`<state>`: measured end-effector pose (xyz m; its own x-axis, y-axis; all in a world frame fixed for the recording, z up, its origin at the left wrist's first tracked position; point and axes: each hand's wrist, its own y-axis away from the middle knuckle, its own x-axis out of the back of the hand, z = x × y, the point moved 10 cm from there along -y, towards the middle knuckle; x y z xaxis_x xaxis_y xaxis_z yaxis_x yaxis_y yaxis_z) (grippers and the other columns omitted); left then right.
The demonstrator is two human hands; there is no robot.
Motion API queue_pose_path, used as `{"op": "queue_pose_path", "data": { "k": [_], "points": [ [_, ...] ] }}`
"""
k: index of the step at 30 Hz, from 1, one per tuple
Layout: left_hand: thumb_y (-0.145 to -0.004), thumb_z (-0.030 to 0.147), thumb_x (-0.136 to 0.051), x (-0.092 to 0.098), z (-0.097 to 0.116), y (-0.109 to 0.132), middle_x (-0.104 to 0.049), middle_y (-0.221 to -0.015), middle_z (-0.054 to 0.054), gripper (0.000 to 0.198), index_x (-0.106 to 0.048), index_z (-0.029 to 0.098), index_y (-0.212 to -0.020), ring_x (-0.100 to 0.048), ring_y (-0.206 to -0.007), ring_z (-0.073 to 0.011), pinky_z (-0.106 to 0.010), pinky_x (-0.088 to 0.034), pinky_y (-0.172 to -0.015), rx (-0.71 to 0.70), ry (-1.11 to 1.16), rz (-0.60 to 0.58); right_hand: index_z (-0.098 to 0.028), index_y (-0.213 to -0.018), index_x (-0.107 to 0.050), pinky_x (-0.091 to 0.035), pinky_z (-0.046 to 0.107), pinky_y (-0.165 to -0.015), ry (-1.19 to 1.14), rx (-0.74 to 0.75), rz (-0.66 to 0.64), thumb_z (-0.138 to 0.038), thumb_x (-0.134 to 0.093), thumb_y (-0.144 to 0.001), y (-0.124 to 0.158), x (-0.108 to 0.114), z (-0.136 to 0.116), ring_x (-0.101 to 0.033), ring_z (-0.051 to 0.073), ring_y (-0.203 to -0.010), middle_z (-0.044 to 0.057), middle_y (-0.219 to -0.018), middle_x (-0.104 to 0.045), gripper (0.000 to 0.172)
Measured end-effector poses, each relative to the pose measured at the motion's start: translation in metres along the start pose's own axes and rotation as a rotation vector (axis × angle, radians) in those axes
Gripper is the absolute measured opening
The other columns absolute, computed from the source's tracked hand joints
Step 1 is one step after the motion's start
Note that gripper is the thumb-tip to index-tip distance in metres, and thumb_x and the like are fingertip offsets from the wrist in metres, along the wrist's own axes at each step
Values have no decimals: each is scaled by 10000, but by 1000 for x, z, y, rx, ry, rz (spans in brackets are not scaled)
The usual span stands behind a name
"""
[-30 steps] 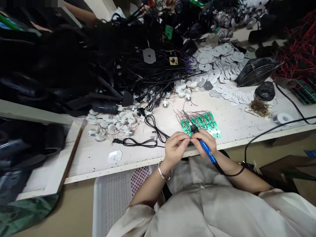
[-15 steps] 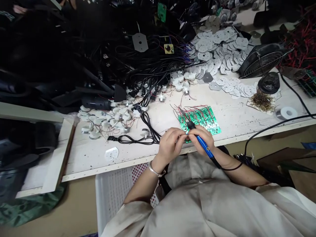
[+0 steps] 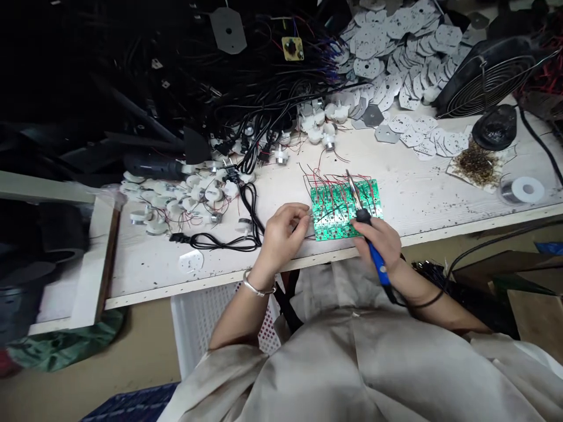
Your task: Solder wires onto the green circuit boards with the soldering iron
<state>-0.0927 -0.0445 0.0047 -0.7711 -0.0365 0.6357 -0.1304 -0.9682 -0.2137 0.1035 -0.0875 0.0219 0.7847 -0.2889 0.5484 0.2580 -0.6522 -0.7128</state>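
My right hand (image 3: 382, 245) is wrapped round the blue handle of a soldering iron (image 3: 363, 215). Its metal tip points away from me, over a green circuit board panel (image 3: 335, 231) lying on the bench. Thin red and black wires (image 3: 323, 181) stick out across the panel and past its far edge. My left hand (image 3: 285, 231), with a bracelet on its wrist, is at the panel's left edge. Its thumb and fingers are pinched together, and what they hold, if anything, is too small to make out.
White round parts with wires (image 3: 193, 196) and a coiled black cable (image 3: 224, 240) lie left. Behind are white plates (image 3: 373, 41) in a heap. On the right are a black fan (image 3: 486, 76), a solder spool (image 3: 523, 190) and a stained pad (image 3: 477, 166).
My hands have moved apart from where they met at the panel's near edge. The left went leftward; the right moved right with the soldering iron. The view has shifted too.
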Motion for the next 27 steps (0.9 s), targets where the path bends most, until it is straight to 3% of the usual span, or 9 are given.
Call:
{"op": "queue_pose_path", "data": {
  "k": [4, 7, 11, 14, 18, 23, 27],
  "points": [
    [-912, 189, -561, 6, -1, -10, -717, -957, -53, 73, -604, 180, -854, -660, -790, -135, -247, -532, -655, -18, -59, -44, -247, -1241, -601, -542, 381, -924, 172, -47, -174, -244, -577, -970, -5, -35, 5, -633, 255, -1168, 111, -1236, -666, 272],
    [-888, 157, -571, -2, 2, -22, -720, -1009, -68, 80, -591, 177, -813, -678, -869, -151, -263, -548, -713, -108, -93, -115, -246, -1288, -581, -535, 424, -969, 156, -62, -268, -258, -567, -981, -5, -44, 16, -623, 270, -1178, 129, -1280, -640, 308],
    [-861, 131, -590, -21, 5, -25, -728, -1082, -89, 98, -589, 173, -772, -696, -922, -161, -275, -565, -735, -179, -21, -168, -234, -1337, -540, -561, 385, -931, 61, -14, -306, -318, -589, -976, -3, -32, 32, -643, 253, -1125, 124, -1230, -648, 375],
    [-863, 136, -602, -30, 9, -19, -728, -1135, -104, 93, -602, 175, -779, -699, -1029, -182, -330, -582, -861, -218, 13, -161, -229, -1356, -528, -566, 391, -921, 62, 24, -270, -356, -598, -970, -5, -21, 41, -650, 254, -1100, 123, -1181, -657, 412],
    [-846, 118, -605, -36, 8, -18, -727, -1140, -109, 94, -600, 175, -770, -699, -1071, -192, -351, -579, -921, -221, 30, -151, -213, -1299, -569, -556, 401, -935, 59, 71, -264, -314, -589, -977, -7, -21, 41, -636, 251, -1120, 122, -1136, -668, 338],
    [-819, 94, -605, -36, 1, -23, -721, -1137, -110, 110, -581, 172, -746, -707, -1036, -180, -328, -594, -890, -174, 110, -152, -235, -1245, -607, -562, 385, -897, 95, 135, -131, -340, -573, -983, -9, 6, 21, -661, 200, -884, 55, -900, -671, 284],
    [-813, 84, -611, -36, 0, -21, -713, -1170, -124, 121, -580, 167, -730, -698, -1069, -190, -349, -588, -921, -155, 126, -156, -154, -1283, -593, -574, 341, -685, -15, 174, -26, -409, -458, -1022, -4, 31, -9, -623, 188, -693, 54, -742, -631, 389]
  ]
}}
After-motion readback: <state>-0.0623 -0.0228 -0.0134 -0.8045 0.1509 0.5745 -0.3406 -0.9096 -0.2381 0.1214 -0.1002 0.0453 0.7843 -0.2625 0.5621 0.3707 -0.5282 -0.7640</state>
